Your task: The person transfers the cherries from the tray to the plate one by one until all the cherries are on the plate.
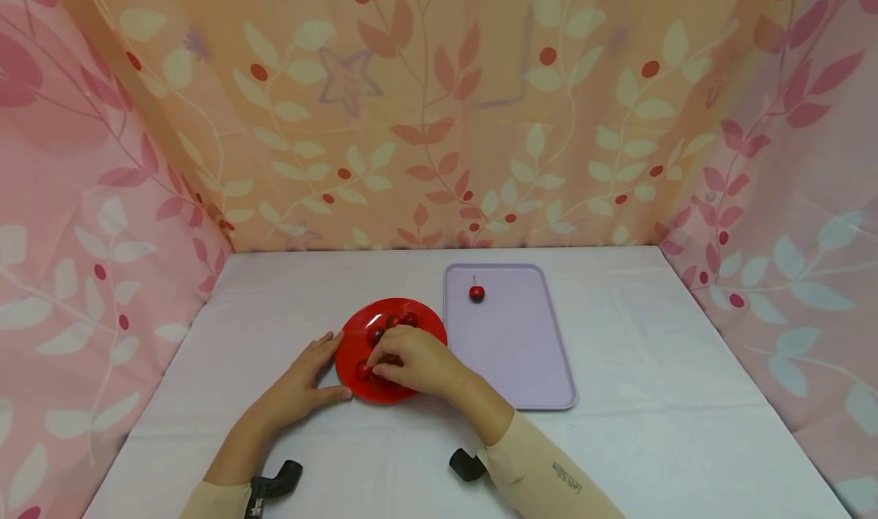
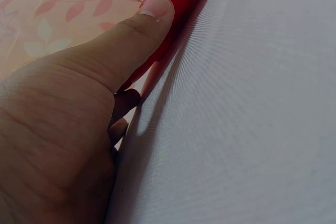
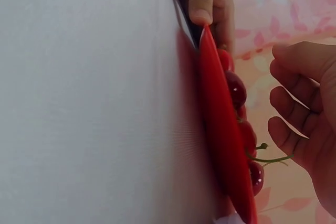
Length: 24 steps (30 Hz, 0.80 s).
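A round red plate (image 1: 430, 322) carries several dark red cherries (image 1: 375, 334), some with green stems (image 3: 270, 159). My left hand (image 1: 302, 382) rests against the plate's left side. Its thumb (image 2: 149, 17) touches the rim, and its fingers lie stretched along the edge. Over the plate is my right hand (image 1: 418, 360), its loosely bent fingertips just beside a cherry (image 1: 363, 368) near the left side. In the right wrist view the right hand (image 3: 315, 98) hovers apart from the cherries (image 3: 237, 88), with nothing visible in its fingers. It hides part of the plate in the head view.
A light purple rectangular tray (image 1: 511, 351) lies right of the plate, close to its rim. One stemmed cherry (image 1: 476, 293) sits in its upper left part. White cloth (image 1: 638, 366) covers the table, and floral curtains (image 1: 425, 123) hang at the back and sides.
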Each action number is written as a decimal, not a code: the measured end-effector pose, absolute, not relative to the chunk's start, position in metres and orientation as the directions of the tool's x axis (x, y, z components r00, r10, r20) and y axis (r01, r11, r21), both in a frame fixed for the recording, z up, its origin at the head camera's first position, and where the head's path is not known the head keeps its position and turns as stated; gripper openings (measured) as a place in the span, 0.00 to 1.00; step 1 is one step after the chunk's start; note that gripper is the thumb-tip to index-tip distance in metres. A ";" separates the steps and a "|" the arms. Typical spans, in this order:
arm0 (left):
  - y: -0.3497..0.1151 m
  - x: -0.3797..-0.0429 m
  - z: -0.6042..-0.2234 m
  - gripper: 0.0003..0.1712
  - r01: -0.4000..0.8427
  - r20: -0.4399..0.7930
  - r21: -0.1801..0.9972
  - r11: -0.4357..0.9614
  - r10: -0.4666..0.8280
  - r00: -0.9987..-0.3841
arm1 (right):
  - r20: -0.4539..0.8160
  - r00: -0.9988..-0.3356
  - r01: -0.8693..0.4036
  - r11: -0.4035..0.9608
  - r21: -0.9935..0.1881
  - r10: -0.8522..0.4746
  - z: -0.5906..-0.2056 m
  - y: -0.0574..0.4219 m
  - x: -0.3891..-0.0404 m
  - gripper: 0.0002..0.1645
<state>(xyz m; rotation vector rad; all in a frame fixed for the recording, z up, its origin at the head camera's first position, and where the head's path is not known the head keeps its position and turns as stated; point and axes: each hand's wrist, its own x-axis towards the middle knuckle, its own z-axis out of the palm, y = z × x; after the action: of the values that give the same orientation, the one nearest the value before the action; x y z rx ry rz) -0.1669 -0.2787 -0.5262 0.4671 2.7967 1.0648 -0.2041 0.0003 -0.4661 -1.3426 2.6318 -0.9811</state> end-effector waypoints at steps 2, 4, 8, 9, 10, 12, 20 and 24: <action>-0.279 -0.167 -0.526 0.61 0.242 0.002 0.663 0.709 0.321 -0.947 | 0.253 -0.624 -0.723 0.424 -0.545 -0.739 -0.462 0.002 -0.201 0.08; -0.279 -0.167 -0.527 0.61 0.247 0.007 0.661 0.709 0.323 -0.946 | 0.263 -0.621 -0.728 0.419 -0.542 -0.739 -0.459 0.003 -0.199 0.08; -0.279 -0.168 -0.528 0.61 0.249 0.012 0.659 0.710 0.321 -0.947 | 0.293 -0.613 -0.745 0.413 -0.524 -0.734 -0.455 0.006 -0.198 0.08; -0.279 -0.168 -0.528 0.61 0.249 0.012 0.660 0.709 0.321 -0.947 | 0.298 -0.612 -0.748 0.415 -0.517 -0.732 -0.454 0.007 -0.198 0.08; -0.279 -0.168 -0.528 0.62 0.248 0.011 0.660 0.709 0.320 -0.947 | 0.302 -0.611 -0.751 0.416 -0.512 -0.732 -0.454 0.008 -0.199 0.08; -0.279 -0.168 -0.528 0.61 0.249 0.013 0.659 0.710 0.320 -0.947 | 0.303 -0.612 -0.753 0.422 -0.505 -0.730 -0.452 0.011 -0.199 0.08; -0.279 -0.169 -0.528 0.60 0.266 0.033 0.651 0.711 0.324 -0.946 | 0.296 -0.632 -0.741 0.447 -0.501 -0.716 -0.447 0.022 -0.205 0.07; -0.281 -0.168 -0.529 0.60 0.273 0.032 0.644 0.714 0.332 -0.943 | 0.306 -0.634 -0.742 0.447 -0.500 -0.710 -0.443 0.025 -0.208 0.08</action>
<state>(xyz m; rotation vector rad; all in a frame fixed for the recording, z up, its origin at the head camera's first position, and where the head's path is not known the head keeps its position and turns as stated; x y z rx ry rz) -0.1680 -0.2809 -0.5291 0.5003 2.8290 1.0418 -0.2083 0.0247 -0.4427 -1.3639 2.7161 -0.9807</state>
